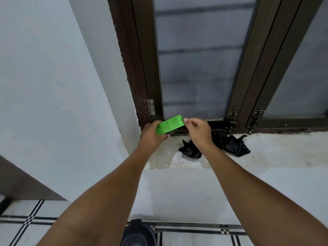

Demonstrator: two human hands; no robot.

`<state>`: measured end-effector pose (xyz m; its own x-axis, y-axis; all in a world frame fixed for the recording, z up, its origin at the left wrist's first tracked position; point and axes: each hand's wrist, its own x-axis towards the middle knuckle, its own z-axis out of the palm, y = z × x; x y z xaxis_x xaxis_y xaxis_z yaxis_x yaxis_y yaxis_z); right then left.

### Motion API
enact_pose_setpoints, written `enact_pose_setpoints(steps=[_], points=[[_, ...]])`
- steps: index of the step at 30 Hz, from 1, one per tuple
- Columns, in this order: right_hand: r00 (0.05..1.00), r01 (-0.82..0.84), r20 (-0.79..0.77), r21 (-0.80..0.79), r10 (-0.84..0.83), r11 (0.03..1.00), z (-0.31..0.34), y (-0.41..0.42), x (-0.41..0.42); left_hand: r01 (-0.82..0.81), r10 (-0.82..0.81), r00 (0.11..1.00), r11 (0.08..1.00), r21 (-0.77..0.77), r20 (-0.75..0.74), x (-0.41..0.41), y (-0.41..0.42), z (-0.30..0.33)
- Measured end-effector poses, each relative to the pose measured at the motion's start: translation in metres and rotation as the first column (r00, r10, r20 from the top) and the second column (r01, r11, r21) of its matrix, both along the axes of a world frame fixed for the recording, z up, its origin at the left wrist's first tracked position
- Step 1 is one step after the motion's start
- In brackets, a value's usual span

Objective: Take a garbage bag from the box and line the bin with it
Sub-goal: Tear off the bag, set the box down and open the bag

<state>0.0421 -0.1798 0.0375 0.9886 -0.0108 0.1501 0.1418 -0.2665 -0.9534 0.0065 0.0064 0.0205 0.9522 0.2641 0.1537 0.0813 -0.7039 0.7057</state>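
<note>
- My left hand [152, 133] grips the green garbage bag box [169, 124] from below and on its left end, fingers curled round the underside, thumb side hidden behind the box.
- Box is held in the air above the window sill [276, 150], tilted, right end higher than left, printed face toward me; print too small to read.
- My right hand [198, 129] is at the box's right end, fingers bent, thumb and forefinger pinched together at the upper right corner flap; cannot tell if they hold the flap or a bag edge.
- Dark opening shows under the box's right end, contents not clear.
- Two crumpled black garbage bags on the sill: one [190, 150] just near of my right wrist, the other [232, 144] to the right of it, partly hidden by that wrist.
- Sill is pale stone, stained, runs left to right below the dark brown window frame [142, 68] with frosted glass [198, 59].
- Silver hinge [150, 106] on the frame, just far-left of the box.
- Black bin [138, 234] at the near bottom edge on the striped tile floor [26, 221], between my forearms, well apart from the box; only its top shows.
- White wall [44, 86] on the left.
</note>
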Motion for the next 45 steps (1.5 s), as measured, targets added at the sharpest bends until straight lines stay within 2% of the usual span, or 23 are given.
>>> enact_pose_setpoints(steps=[2, 6, 11, 18, 24, 30, 35, 38, 40, 42, 44, 45], points=[[0.998, -0.031, 0.056, -0.091, 0.037, 0.995, 0.001, 0.000, -0.004, -0.006, 0.006, 1.000, 1.000, 0.021, -0.008, -0.001, 0.002, 0.000], [0.989, -0.126, 0.050, -0.207, 0.139, 0.970, -0.005, 0.006, -0.004, -0.022, 0.031, 0.994, 0.996, 0.085, -0.106, 0.000, 0.004, -0.003], [0.972, -0.221, -0.148, -0.298, 0.184, 0.929, -0.018, 0.014, -0.006, -0.021, 0.100, 0.962, 0.955, 0.295, -0.254, -0.001, 0.006, -0.011], [0.938, -0.228, -0.315, -0.243, 0.146, 0.943, -0.045, 0.012, -0.012, 0.024, 0.079, 0.954, 0.941, 0.337, -0.289, 0.008, -0.002, -0.027], [0.923, -0.255, -0.354, -0.267, 0.152, 0.929, -0.064, 0.003, -0.006, 0.065, 0.055, 0.956, 0.918, 0.391, -0.287, 0.017, -0.013, -0.044], [0.908, -0.270, -0.377, -0.199, 0.181, 0.942, -0.065, 0.002, -0.007, 0.075, 0.081, 0.949, 0.880, 0.470, -0.304, 0.017, -0.017, -0.047], [0.939, -0.207, -0.321, -0.244, 0.123, 0.947, -0.063, 0.001, -0.009, 0.088, 0.084, 0.954, 0.840, 0.536, -0.288, 0.012, -0.017, -0.041], [0.958, -0.084, -0.287, -0.193, 0.025, 0.978, -0.062, -0.001, -0.009, 0.073, 0.082, 0.964, 0.830, 0.552, -0.251, 0.009, -0.017, -0.037], [0.980, 0.031, -0.186, -0.229, -0.075, 0.973, -0.057, -0.005, -0.010, 0.056, 0.084, 0.972, 0.825, 0.562, -0.221, 0.007, -0.018, -0.034], [0.988, 0.143, 0.009, -0.435, -0.155, 0.889, -0.052, -0.014, -0.011, 0.036, 0.087, 0.979, 0.818, 0.574, -0.185, 0.007, -0.019, -0.032], [0.980, 0.197, 0.139, -0.699, -0.140, 0.687, -0.049, -0.026, -0.013, 0.017, 0.078, 0.987, 0.814, 0.580, -0.138, 0.007, -0.024, -0.031], [0.985, 0.172, 0.128, -0.802, -0.116, 0.572, -0.049, -0.032, -0.013, 0.012, 0.069, 0.991, 0.816, 0.579, -0.118, 0.007, -0.026, -0.031]])
